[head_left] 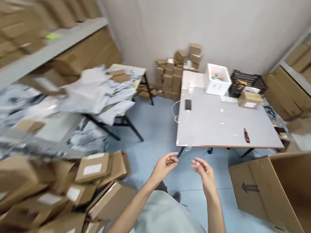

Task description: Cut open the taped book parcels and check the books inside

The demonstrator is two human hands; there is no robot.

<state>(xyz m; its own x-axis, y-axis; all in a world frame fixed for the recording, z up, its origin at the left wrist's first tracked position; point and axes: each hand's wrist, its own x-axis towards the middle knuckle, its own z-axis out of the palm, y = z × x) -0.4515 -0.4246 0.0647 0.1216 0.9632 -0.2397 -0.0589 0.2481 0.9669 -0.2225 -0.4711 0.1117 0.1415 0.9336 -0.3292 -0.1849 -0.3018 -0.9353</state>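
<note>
Both of my hands are raised in front of my body, short of the near edge of a white table (207,124). My left hand (165,166) has loosely curved fingers with nothing between them. Facing it, a small gap away, my right hand (204,173) is also loosely bent and holds nothing. On the table lie a red and black utility knife (246,135) and a dark phone (188,105) with a white cable. A small cardboard box (250,100) sits near the far right corner, by a white foam box (217,80) and a black crate (236,90).
A large open cardboard box (262,188) stands on the floor at right. Piled parcels (94,168) fill the lower left. A side table (141,73) bears plastic bags, and stacked small boxes (168,80) stand by the wall. Shelves with cardboard flank both sides.
</note>
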